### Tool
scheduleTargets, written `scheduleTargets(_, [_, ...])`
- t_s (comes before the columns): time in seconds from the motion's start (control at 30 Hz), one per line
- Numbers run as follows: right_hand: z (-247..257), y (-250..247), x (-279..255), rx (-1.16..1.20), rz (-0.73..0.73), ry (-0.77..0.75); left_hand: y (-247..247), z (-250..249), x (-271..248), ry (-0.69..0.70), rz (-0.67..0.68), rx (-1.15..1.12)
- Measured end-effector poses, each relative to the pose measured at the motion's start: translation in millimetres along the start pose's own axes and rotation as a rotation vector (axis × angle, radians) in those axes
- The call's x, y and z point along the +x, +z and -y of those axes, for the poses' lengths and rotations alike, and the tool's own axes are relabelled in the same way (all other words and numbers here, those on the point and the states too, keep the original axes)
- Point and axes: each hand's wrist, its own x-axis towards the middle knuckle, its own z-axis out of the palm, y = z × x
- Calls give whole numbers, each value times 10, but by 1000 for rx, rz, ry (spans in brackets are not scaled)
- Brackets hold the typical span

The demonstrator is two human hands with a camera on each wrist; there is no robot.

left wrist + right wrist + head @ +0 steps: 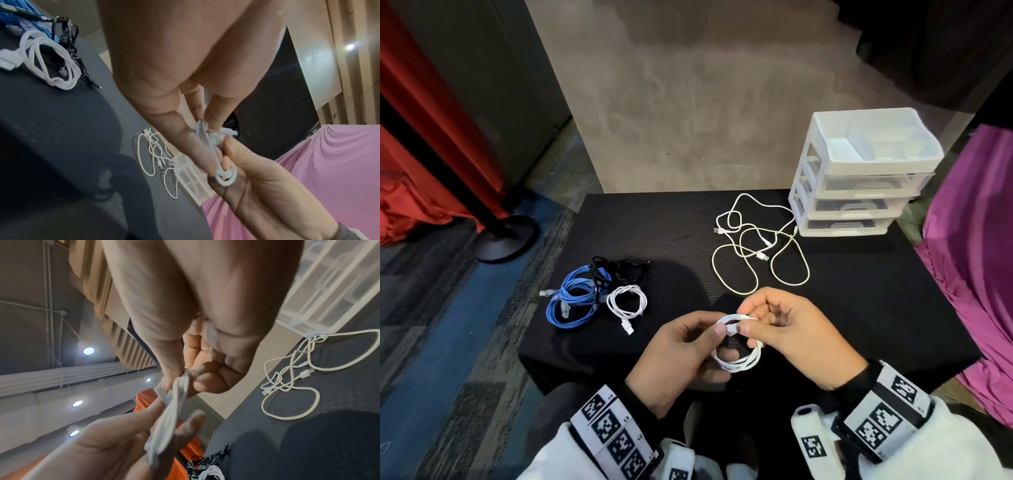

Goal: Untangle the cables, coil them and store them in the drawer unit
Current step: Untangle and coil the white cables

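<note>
a small white cable coil (pixel 738 346) is held in the air between two hands, just above the near edge of a black table (pixel 859 308). the coil hangs roughly upright, a ring of several loops, with its white plug end (pixel 732 329) at the top of the ring. the left hand (pixel 681 356) wraps its fingers under and around the left side of the ring and its thumb presses at the plug. the right hand (pixel 791 339) pinches the top of the ring with thumb and forefinger, its other fingers curled through the loops. both hands hold narrow, closed grips on this one cable.

the drawer unit (pixel 859 178) stands at the far right corner of the table, well apart from the coil, ahead and to the right. its three drawers look pushed in; the top is an open tray with dividers. the right hand is the nearer one to it, so it seems the likelier hand to carry the coil there.

between the hands and the unit lies a loose tangle of white cables (pixel 760 243), not yet coiled. to the left sit finished bundles: a blue cable coil (pixel 571 301), a black cable bundle (pixel 619 267) and another white coil (pixel 626 301).
</note>
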Motion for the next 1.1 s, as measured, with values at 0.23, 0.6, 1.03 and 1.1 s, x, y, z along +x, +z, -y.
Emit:
scheduleTargets(0.23, [-25, 48, 2, -3, -6, -18, 75, 33, 45, 49, -92, 59])
scheduleTargets(0.6, [-59, 109, -14, -177, 40, -70, 28, 35, 42, -13, -60, -1])
scheduleTargets(1.03, [-115, 108, 58, -174, -77, -115, 8, 54, 41, 66, -79, -133])
scheduleTargets(1.1, [-132, 99, 52, -157, -69, -119, -34, 55, 56, 36, -76, -152])
